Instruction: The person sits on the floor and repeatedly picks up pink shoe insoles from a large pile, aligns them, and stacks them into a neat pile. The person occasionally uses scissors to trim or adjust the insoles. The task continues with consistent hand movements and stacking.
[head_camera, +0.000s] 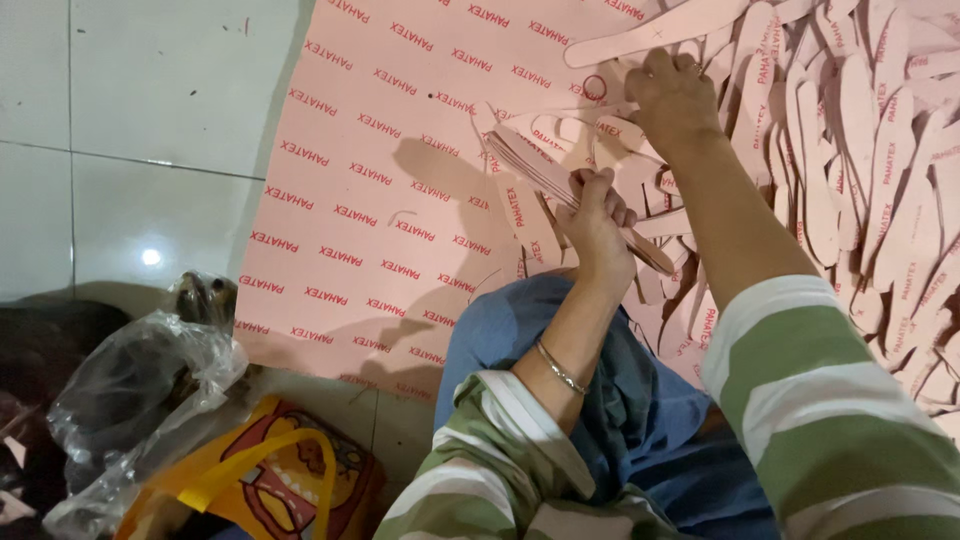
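Meanwhile left hand clasps stacked pink cutouts; right hand reaches forward.

White tiled floor — large pink printed sheet, heap of pink insole cut-outs, clear plastic bag, yellow bag

This looks like a small shoe-making workshop where I sit on the pale tiled floor. A large pink printed board sheet lies under my left hand, and beyond my right hand spreads a heap of pink insole-shaped cut-outs.
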